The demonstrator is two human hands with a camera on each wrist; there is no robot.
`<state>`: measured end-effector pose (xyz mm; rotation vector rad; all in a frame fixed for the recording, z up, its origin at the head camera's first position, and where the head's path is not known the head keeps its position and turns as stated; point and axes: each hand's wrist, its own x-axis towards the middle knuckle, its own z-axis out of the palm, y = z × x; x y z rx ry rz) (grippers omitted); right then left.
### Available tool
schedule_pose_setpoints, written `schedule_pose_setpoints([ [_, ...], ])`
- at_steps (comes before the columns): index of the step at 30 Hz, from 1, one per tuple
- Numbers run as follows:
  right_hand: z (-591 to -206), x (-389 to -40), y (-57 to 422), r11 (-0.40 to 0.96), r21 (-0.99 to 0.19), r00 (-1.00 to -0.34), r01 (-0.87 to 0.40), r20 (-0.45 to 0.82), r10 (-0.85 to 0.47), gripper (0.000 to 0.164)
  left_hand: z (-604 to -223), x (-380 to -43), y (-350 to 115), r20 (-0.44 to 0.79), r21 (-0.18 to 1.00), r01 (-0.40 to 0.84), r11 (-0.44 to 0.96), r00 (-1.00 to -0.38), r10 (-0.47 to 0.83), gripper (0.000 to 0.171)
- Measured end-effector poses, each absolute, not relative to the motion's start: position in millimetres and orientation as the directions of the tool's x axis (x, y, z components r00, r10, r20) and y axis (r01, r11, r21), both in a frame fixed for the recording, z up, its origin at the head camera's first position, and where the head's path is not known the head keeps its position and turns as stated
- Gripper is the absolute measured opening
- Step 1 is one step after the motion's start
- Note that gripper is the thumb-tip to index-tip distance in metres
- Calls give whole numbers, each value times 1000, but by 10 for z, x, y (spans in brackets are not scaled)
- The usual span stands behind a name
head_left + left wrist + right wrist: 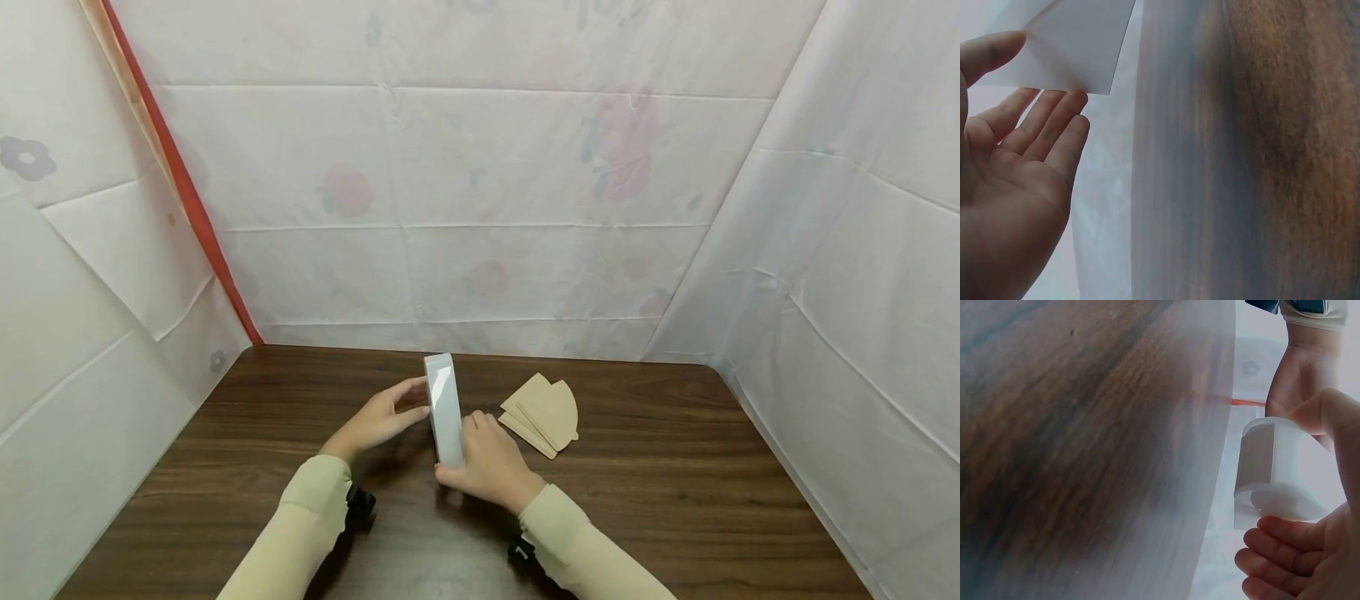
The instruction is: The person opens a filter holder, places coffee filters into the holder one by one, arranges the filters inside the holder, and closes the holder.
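A narrow white box (445,408) stands tilted above the table, between both hands. My right hand (491,462) grips it from the right, thumb at the near end and fingers along the side. In the right wrist view, a rounded cut-out shows in the end of the box (1257,456). From the left, my left hand (378,421) touches the box with loosely extended fingers; the left wrist view shows its thumb against a pale face and fingertips at the lower edge. Tan cone-shaped paper coffee filters (551,412) lie on the table beyond my right hand.
The dark wood-grain table (675,467) has white patterned sheeting (487,167) behind it and at both sides. A red strip (183,183) runs down the left rear corner. Small black devices (360,504) sit at both wrists.
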<state>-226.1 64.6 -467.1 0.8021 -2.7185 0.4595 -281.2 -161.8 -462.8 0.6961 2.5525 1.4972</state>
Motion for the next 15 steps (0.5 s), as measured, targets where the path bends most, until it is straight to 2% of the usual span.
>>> schedule_pose_setpoints([
  [7, -4677, -2265, 737, 784, -231, -805, -575, 329, -493, 54, -4617, -2767, -1623, 143, 846, 325, 422, -902, 408, 63],
  [15, -4629, -2247, 880, 731, -331, -802, -597, 274, -531, 59, -4623, -2698, -1592, 180, 856, 315, 410, -925, 335, 57],
])
